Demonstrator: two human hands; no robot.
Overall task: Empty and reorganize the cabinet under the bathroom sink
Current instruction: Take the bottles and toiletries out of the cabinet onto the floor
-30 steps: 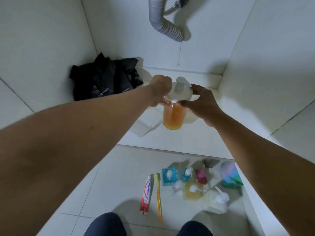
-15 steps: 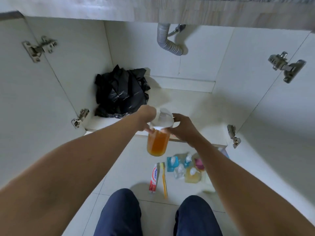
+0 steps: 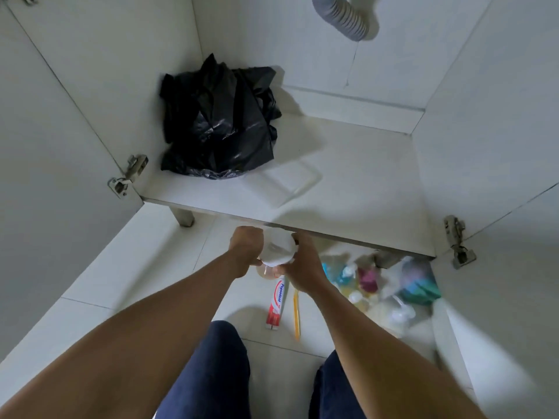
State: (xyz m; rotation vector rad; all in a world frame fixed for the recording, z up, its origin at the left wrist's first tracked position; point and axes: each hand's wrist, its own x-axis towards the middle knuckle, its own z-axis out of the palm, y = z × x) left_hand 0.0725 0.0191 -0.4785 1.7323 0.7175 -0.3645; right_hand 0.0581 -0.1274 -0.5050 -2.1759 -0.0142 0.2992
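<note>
Two knees in dark blue trousers (image 3: 211,373) are framing the bottom edge as a person is crouching over a pale tiled floor (image 3: 145,267). Just ahead, a red-and-white toothpaste tube (image 3: 276,303) and a slim yellow toothbrush (image 3: 296,313) are lying side by side, with a blurred huddle of small coloured pump bottles (image 3: 372,285) to their right, partly under the cabinet's front lip. Above the tube, the left hand (image 3: 245,246) and right hand (image 3: 302,264) are closing from either side on a soap dispenser (image 3: 278,252), fingers wrapping its white, rounded pump top; its orange, translucent body is peeping out below, mostly hidden by the hands. It is being held over the floor, just outside the cabinet floor (image 3: 348,182), which is smooth and white. On that shelf a clear, flat plastic lid (image 3: 290,182) is lying near the front, and a crumpled, glossy black plastic bag (image 3: 217,122) is slumping in the back left corner. A ribbed grey drain hose (image 3: 344,16) is curving overhead.
</note>
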